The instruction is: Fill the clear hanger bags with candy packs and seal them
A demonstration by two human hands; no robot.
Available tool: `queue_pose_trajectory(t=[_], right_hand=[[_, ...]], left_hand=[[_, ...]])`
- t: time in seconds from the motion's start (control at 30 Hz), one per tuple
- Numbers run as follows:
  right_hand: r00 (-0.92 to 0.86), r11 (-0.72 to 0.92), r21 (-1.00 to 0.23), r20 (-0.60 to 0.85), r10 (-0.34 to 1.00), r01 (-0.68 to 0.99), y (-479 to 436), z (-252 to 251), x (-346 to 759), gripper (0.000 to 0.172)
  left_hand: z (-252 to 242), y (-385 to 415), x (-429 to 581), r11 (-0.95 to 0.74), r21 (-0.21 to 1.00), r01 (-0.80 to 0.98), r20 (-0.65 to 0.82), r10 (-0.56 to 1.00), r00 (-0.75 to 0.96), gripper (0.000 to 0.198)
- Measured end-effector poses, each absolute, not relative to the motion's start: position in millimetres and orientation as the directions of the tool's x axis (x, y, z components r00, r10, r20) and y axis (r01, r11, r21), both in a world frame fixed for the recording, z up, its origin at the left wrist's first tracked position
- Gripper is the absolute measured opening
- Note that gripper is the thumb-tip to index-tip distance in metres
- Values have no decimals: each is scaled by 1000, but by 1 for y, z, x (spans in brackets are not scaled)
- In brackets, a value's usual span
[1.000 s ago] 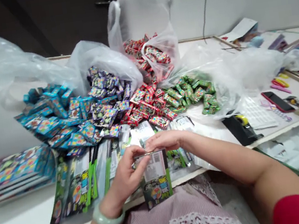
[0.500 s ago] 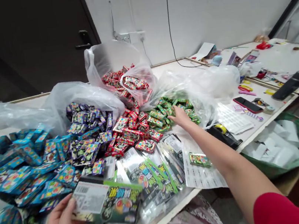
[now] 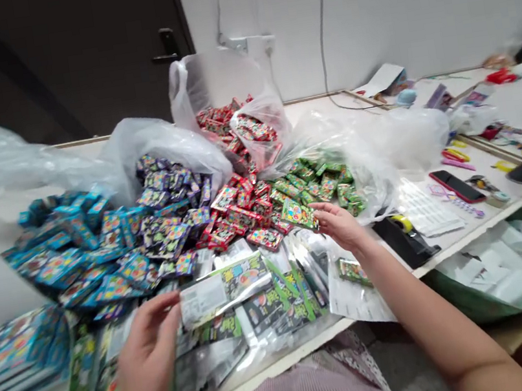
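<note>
- Your left hand [image 3: 143, 363] pinches a flat, printed clear-plastic pouch [image 3: 208, 298] by one edge, over the black-and-green plastic pouches [image 3: 282, 303].
- Your right hand [image 3: 343, 227], well apart, grips a small rectangular green printed packet [image 3: 297, 213] beside the heaped green packets [image 3: 327, 179].

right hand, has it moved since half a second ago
Yes, the right hand has moved back toward the wearer, farther from the door handle, and now holds a green packet.
</note>
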State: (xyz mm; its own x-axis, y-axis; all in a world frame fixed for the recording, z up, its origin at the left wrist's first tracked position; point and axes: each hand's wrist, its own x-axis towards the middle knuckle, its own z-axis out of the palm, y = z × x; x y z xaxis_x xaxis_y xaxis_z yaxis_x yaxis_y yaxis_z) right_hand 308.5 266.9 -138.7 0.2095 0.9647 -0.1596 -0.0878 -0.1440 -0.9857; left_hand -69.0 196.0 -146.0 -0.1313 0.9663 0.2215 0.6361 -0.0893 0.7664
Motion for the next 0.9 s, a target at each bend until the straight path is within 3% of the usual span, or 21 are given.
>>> queue_pose_trajectory(t=[0.07, 0.13, 0.23, 0.33, 0.5, 0.6, 0.67, 0.73, 0.83, 0.9], right_hand=[[73, -189, -965, -205, 976, -180, 249, -137, 277, 40], [-50, -252, -933, -247, 968, -259, 235, -137, 248, 37], [-147, -306, -909, -274, 950, -283, 220, -139, 220, 36], [-157, -292, -917, -258, 953, -271, 213, -143, 205, 37], [-254, -283, -950, -244, 936, -131, 204, -152, 196, 39], [-382, 74, -983, 3, 924, 170, 200, -147, 201, 52], [-522, 411, -833, 180, 834, 369, 197, -140, 207, 77], [-658, 611, -646, 216, 721, 458, 193, -133, 213, 89], [-715, 687, -550, 212, 666, 476, 187, -131, 224, 85], [-656, 665, -539, 248, 712, 518, 189, -134, 236, 81]], left_hand=[[-134, 197, -36, -17, 936, 352, 17, 1000, 2, 34], [-128, 200, -6, 101, 986, 130, -122, 978, 169, 42], [-130, 203, 20, 153, 983, -103, -130, 970, 205, 49], [-137, 202, 22, 159, 967, -197, -128, 979, 160, 47], [-144, 196, 10, 222, 943, -249, -182, 968, 174, 39], [-147, 192, 6, 246, 933, -263, -218, 967, 132, 36], [-150, 187, 6, 266, 946, -187, -231, 955, 188, 33], [-154, 181, 7, 279, 956, -86, -243, 923, 298, 32], [-155, 179, 3, 186, 981, 49, -190, 903, 385, 32], [-151, 186, -6, -48, 970, 240, -36, 942, 333, 40]])
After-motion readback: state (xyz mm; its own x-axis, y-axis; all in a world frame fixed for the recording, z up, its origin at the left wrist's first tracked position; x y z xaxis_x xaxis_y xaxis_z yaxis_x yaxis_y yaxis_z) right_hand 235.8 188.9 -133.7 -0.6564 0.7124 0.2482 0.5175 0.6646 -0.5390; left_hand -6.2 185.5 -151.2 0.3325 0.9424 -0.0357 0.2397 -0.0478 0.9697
